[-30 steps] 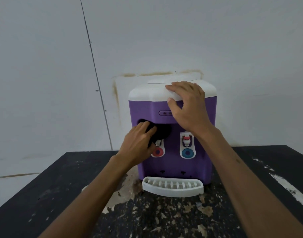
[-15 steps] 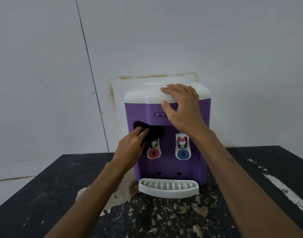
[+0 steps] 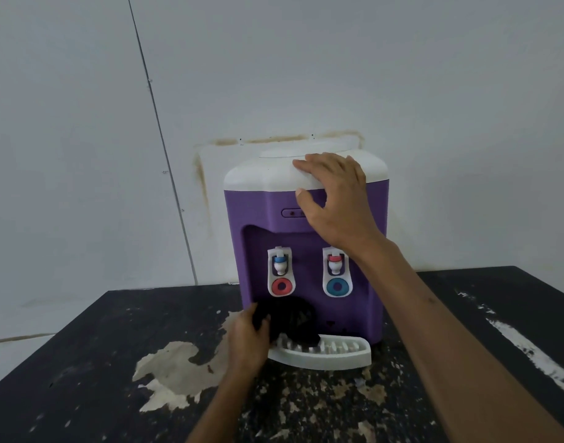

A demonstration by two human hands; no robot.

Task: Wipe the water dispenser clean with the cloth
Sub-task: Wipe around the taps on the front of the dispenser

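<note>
The water dispenser [image 3: 306, 251] stands upright toward the back of the black table [image 3: 82, 362], its rear close to the wall [image 3: 274, 75]; purple body, white lid [image 3: 267, 174], 2 taps in the front recess, white drip tray [image 3: 331, 354] projecting at the base. The right hand [image 3: 335, 203] lies spread over the front edge of the lid, fingers on the white top and thumb on the purple face, gripping nothing, only pressing down. The left hand [image 3: 248, 337] is closed around a bunched black cloth [image 3: 290, 318], which is pushed against the lower left of the recess, below the tap with the red ring, and hangs onto the left end of the tray. Judgement: the unit looks like light hollow plastic with no bottle fitted, so it would likely slide or tip under wiping pressure; bracing at the lid is the sensible hold. The cloth is soft and limp, best kept wadded in the palm. The tray appears to be a separate clip-on piece and may dislodge if pushed hard; the tap levers look small and fragile. The table's paint is flaking near the base.
</note>
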